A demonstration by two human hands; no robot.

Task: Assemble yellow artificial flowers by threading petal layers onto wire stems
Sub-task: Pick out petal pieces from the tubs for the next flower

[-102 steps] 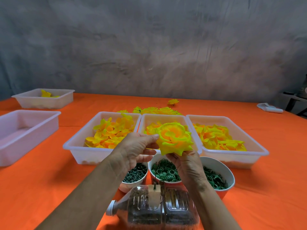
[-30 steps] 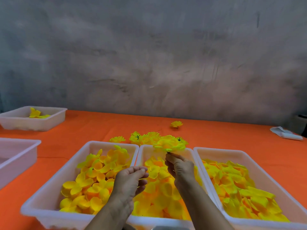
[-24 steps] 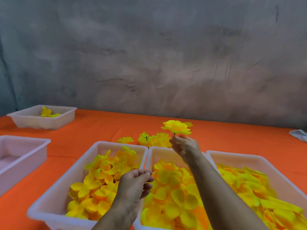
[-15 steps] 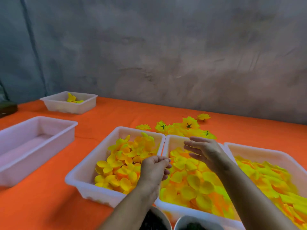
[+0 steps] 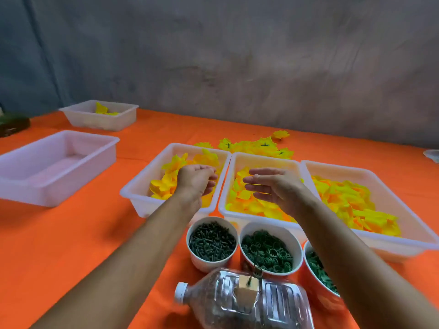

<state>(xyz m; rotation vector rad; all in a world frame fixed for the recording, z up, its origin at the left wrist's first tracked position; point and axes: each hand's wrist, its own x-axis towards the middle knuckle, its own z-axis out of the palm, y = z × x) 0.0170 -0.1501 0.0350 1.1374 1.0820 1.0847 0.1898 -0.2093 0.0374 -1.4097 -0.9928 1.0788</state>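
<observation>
- Two hands empty: left hand [image 5: 197, 180] loosely curled over the left tray [image 5: 140, 188], right hand [image 5: 273, 186] flat-open over the middle tray [image 5: 228, 186]; I judge both poised to pick petals [image 5: 251, 203].
- Flowers [image 5: 256, 146] lie on the tabletop [image 5: 71, 233] behind the trays.

Three trays of petals are sitting side by side in the middle of the table [image 5: 71, 233]: the left tray [image 5: 140, 193], the middle tray [image 5: 263, 160] and the right tray [image 5: 403, 224]. Finished flowers [image 5: 256, 147] are lying behind them. Three cups [image 5: 211, 243] are standing in front of the trays, and a bottle [image 5: 244, 302] is lying at the near edge. Two more trays [image 5: 57, 162] are sitting toward the left edge, one behind the other.
</observation>
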